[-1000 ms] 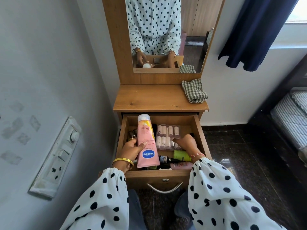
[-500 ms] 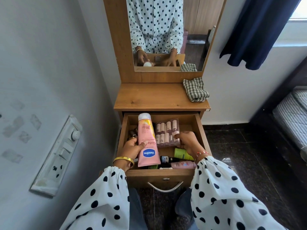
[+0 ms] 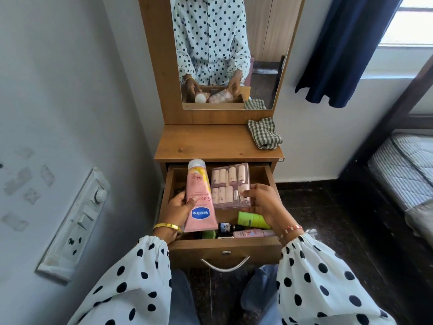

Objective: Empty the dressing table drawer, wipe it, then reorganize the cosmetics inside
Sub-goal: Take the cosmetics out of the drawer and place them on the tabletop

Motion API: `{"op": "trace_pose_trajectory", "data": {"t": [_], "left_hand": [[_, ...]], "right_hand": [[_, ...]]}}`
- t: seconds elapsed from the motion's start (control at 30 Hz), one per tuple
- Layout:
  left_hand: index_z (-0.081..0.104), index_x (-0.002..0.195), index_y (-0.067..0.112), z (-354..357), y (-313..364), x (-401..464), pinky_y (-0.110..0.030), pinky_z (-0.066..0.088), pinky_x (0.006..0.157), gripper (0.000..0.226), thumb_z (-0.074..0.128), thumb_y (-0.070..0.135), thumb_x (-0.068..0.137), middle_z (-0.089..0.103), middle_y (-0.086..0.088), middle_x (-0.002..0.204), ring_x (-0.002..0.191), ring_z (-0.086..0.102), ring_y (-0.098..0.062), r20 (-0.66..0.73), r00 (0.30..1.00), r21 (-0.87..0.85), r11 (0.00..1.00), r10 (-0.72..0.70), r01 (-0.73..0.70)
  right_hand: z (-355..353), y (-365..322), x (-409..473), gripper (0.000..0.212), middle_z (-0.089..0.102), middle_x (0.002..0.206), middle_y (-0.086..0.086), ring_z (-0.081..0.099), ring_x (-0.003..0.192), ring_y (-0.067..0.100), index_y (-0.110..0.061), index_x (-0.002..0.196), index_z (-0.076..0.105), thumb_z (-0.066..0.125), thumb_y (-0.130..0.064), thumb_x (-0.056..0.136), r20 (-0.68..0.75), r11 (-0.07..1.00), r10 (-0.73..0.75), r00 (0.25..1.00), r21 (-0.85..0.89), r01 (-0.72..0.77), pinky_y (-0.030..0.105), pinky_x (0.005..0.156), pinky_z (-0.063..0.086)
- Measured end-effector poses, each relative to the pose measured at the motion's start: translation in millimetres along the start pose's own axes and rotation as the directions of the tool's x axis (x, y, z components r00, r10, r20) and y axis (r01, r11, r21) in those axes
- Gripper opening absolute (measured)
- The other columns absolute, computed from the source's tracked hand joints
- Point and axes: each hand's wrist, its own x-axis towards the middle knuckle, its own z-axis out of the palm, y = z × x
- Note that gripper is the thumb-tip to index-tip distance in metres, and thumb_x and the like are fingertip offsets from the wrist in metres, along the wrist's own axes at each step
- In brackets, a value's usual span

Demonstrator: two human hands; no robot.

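Over the open drawer (image 3: 271,179) of the dressing bench (image 3: 210,144), we catch the emptying step under way. At left, the left hand (image 3: 178,209) holds a pink lotion tube (image 3: 199,195), cap pointing far, fingers (image 3: 193,200) wrapped around its body. To its right, the right hand (image 3: 262,202) pinches a clear case of small bottles (image 3: 230,186) by its right edge, raised above the drawer. Near the front, a green jar (image 3: 251,219), a dark bottle (image 3: 226,227) and a pink tube (image 3: 253,233) lie inside. At far right on the bench rests a checked cloth (image 3: 264,133). Next, we judge, both items need setting on the bench top before the rest come out.
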Motion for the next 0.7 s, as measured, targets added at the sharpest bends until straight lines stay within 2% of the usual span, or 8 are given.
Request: {"op": "trace_pose_trajectory", "data": {"t": [0.17,0.3,0.37,0.47,0.57,0.7], "left_hand": [[0.051,0.112,0.017,-7,13,-6,-0.027,0.053,0.059,0.022,0.052,0.024,0.091,0.063,-0.004,0.103,0.074,0.063,-0.014,-0.003,0.999,-0.104,0.994,0.040,-0.040],[0.053,0.113,0.016,-24,34,0,-0.024,0.056,0.051,0.022,0.052,0.024,0.092,0.067,-0.002,0.089,0.072,0.064,-0.016,-0.010,1.000,-0.154,0.988,0.029,-0.030],[0.053,0.112,0.016,-32,46,7,-0.025,0.055,0.053,0.022,0.052,0.025,0.092,0.066,0.000,0.085,0.071,0.064,-0.017,-0.035,0.999,-0.166,0.986,0.026,-0.031],[0.053,0.117,0.008,-40,61,22,-0.029,0.052,0.060,0.028,0.050,0.023,0.093,0.064,-0.009,0.099,0.070,0.061,-0.018,-0.069,0.998,-0.122,0.992,0.010,-0.018],[0.049,0.123,0.003,-43,71,39,-0.027,0.048,0.060,0.033,0.046,0.020,0.095,0.062,-0.018,0.117,0.080,0.060,-0.025,-0.082,0.996,-0.009,1.000,0.019,-0.019],[0.048,0.123,0.002,-44,83,65,-0.027,0.048,0.060,0.033,0.046,0.018,0.095,0.060,-0.020,0.121,0.088,0.058,-0.028,-0.091,0.996,0.031,0.999,0.025,-0.022]], "right_hand": [[5,-19,-9,0.013,0.069,0.090,0.015,0.065,0.077,0.025,-0.004,0.099,0.059,0.056,-0.001,0.086,0.027,0.997,-0.055,0.998,0.051,0.053,0.033,0.066,0.053],[16,-40,-4,0.009,0.069,0.083,0.010,0.065,0.065,0.017,-0.007,0.094,0.060,0.059,-0.003,0.085,0.031,0.993,-0.098,0.995,0.067,0.096,0.025,0.055,0.053],[23,-50,3,0.010,0.068,0.082,0.009,0.065,0.064,0.016,-0.006,0.095,0.059,0.060,-0.005,0.085,0.011,0.990,-0.097,0.995,0.101,0.096,0.024,0.053,0.054],[35,-62,13,0.010,0.068,0.086,0.009,0.065,0.069,0.017,-0.007,0.096,0.056,0.060,-0.009,0.087,-0.003,0.988,-0.061,0.998,0.140,0.061,0.025,0.060,0.053],[49,-71,26,0.024,0.065,0.088,0.010,0.062,0.068,0.016,-0.004,0.108,0.053,0.061,-0.010,0.086,-0.041,0.987,-0.020,0.999,0.158,0.026,0.022,0.053,0.050],[63,-84,43,0.017,0.062,0.084,0.012,0.058,0.065,0.017,-0.002,0.101,0.054,0.061,-0.006,0.086,-0.070,0.990,-0.032,0.997,0.136,0.041,0.024,0.054,0.046]]}}
